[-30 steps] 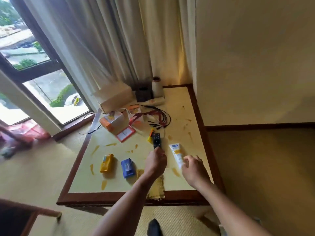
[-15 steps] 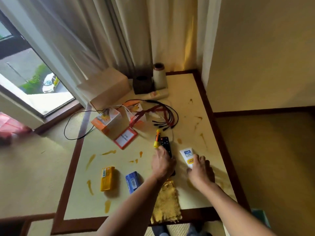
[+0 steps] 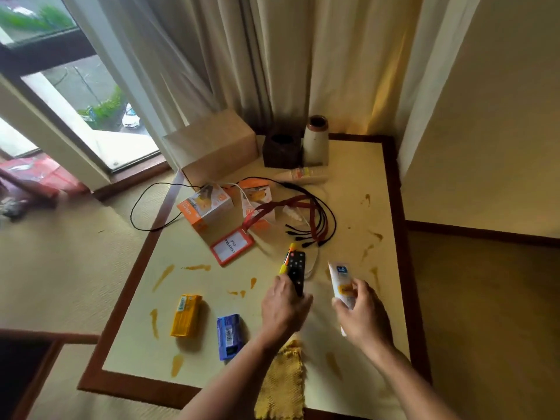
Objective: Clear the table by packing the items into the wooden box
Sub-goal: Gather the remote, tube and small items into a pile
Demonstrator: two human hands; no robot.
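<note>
My left hand (image 3: 285, 304) grips a black remote control (image 3: 296, 269), with a yellow marker (image 3: 287, 258) lying against its left side. A white tube with a blue label (image 3: 340, 281) is held in my right hand (image 3: 362, 315), slightly raised over the table (image 3: 357, 207). The pale wooden box (image 3: 216, 147) stands closed at the table's far left corner. On the near left lie a yellow packet (image 3: 185, 315) and a blue packet (image 3: 229, 336). A yellow woven pouch (image 3: 283, 380) lies at the near edge under my left forearm.
Two orange-and-white cartons (image 3: 204, 207), an orange badge holder (image 3: 232, 245) and a bundle of black and red cables (image 3: 309, 219) crowd the middle. A dark cup (image 3: 281, 148), a pale vase (image 3: 316, 140) and a lying bottle (image 3: 303, 174) stand at the back by the curtain.
My hands closed on the remote and the tube, which have come up a little off the table. The view has moved closer and tilted down.
</note>
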